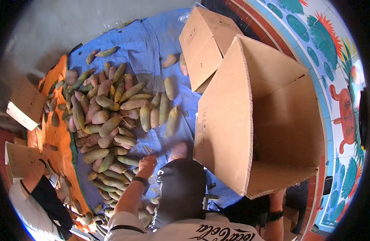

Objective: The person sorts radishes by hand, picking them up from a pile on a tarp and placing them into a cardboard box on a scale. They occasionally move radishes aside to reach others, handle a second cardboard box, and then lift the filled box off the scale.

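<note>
My left hand (147, 164) reaches down over the blue tarp (149, 48), beside a long green vegetable (128, 160) at the pile's near edge. Its fingers point away from me, somewhat bent, and nothing shows in them. The pile (108, 108) consists of many long, thick vegetables, green to purplish pink. On my right, a large open cardboard box (225, 120) faces me with its mouth, the inside mostly in shadow. My right hand (277, 197) is at the box's lower edge; the cardboard hides its fingers. Between my hands is my dark-clad knee (181, 184), with a pinkish rounded shape (178, 152) just beyond.
A closed cardboard box (203, 44) stands behind the open one. An orange tarp (52, 156) with more vegetables lies to the left. Another person (36, 201) works there beside a cardboard box (22, 160). A painted tile wall (334, 52) curves along the right.
</note>
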A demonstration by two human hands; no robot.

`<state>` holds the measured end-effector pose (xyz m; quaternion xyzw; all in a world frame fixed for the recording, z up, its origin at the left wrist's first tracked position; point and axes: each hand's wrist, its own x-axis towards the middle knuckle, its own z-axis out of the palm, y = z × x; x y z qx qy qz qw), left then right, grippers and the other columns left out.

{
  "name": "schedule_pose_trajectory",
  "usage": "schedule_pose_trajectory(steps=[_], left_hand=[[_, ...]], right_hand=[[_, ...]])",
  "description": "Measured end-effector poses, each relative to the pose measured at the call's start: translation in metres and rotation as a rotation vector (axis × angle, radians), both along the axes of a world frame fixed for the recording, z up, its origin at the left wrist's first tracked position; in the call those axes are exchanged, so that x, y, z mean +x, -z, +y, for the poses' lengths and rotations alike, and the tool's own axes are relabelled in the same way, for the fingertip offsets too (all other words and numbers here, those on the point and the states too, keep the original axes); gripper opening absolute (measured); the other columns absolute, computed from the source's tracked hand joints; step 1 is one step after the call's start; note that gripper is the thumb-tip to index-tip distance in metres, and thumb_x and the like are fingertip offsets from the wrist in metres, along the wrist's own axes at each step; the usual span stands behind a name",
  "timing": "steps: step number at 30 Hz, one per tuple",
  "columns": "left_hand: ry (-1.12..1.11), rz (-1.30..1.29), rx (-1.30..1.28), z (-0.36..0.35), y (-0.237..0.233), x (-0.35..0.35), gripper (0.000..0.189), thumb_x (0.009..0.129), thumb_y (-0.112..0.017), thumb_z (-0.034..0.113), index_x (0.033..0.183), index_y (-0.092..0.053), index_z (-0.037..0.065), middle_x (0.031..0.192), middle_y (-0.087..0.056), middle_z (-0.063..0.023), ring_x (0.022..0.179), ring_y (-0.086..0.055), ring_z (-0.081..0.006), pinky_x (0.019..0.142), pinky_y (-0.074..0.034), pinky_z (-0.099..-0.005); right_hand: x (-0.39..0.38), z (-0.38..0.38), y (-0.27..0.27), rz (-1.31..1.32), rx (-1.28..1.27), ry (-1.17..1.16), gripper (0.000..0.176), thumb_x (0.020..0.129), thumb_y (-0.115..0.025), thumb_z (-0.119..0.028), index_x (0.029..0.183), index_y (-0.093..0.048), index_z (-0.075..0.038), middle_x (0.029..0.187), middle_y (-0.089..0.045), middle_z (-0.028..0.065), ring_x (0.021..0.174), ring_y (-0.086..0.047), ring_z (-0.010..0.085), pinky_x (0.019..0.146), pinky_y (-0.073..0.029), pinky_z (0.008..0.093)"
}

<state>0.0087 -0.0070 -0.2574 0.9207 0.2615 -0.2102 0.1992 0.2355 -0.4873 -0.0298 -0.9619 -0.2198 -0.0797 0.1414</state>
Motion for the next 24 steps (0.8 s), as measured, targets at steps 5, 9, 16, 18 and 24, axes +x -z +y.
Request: schedule_pose_trajectory(steps=[5, 9, 16, 18, 24], left_hand=[[-0.126, -0.16, -0.076, -0.005, -0.007, -0.038, 0.046, 0.078, -0.059, 0.037, 0.112, -0.048, 0.008, 0.107, -0.059, -0.0156, 0.101, -0.056, -0.0349, 0.083, -0.044, -0.0452], [-0.292, 0.08, -0.218, -0.007, -0.042, -0.048, 0.058, 0.077, -0.06, 0.042, 0.115, -0.045, 0.001, 0.107, -0.059, -0.0223, 0.101, -0.056, -0.0365, 0.085, -0.044, -0.0446], [-0.662, -0.552, -0.146, -0.02, -0.134, -0.014, 0.044, 0.079, -0.064, 0.026, 0.109, -0.047, 0.0, 0.097, -0.057, -0.0239, 0.091, -0.056, -0.0404, 0.078, -0.044, -0.0435], [-0.571, -0.924, -0.039, -0.023, -0.182, 0.008, 0.038, 0.08, -0.064, 0.017, 0.108, -0.046, -0.001, 0.094, -0.055, -0.0218, 0.085, -0.054, -0.0368, 0.077, -0.044, -0.0415], [-0.48, -1.436, -0.401, -0.052, -0.302, 0.057, 0.042, 0.086, -0.058, 0.009, 0.123, -0.038, 0.003, 0.115, -0.046, -0.0106, 0.104, -0.047, -0.0174, 0.09, -0.04, -0.0316]], right_hand=[[0.005, 0.027, -0.023, 0.027, -0.191, -0.004, 0.027, 0.082, -0.057, -0.017, 0.103, -0.054, 0.0, 0.104, -0.057, 0.0181, 0.099, -0.052, 0.0363, 0.084, -0.041, 0.0452], [0.004, 0.047, -0.042, -0.057, -0.07, -0.092, 0.015, 0.078, -0.058, -0.007, 0.091, -0.057, 0.001, 0.09, -0.057, 0.0206, 0.083, -0.054, 0.0398, 0.072, -0.044, 0.0459], [0.002, 0.058, -0.054, -0.127, 0.038, -0.092, 0.005, 0.078, -0.056, -0.003, 0.082, -0.055, -0.001, 0.083, -0.058, 0.016, 0.074, -0.056, 0.0353, 0.065, -0.046, 0.0425], [0.002, 0.053, -0.049, -0.142, 0.079, -0.101, 0.004, 0.078, -0.056, -0.003, 0.081, -0.055, -0.001, 0.082, -0.058, 0.0156, 0.074, -0.056, 0.0351, 0.065, -0.046, 0.0422], [0.0, 0.045, -0.051, -0.173, 0.154, -0.103, 0.003, 0.078, -0.057, -0.002, 0.078, -0.055, -0.001, 0.08, -0.058, 0.0145, 0.073, -0.057, 0.0335, 0.065, -0.047, 0.0416]])
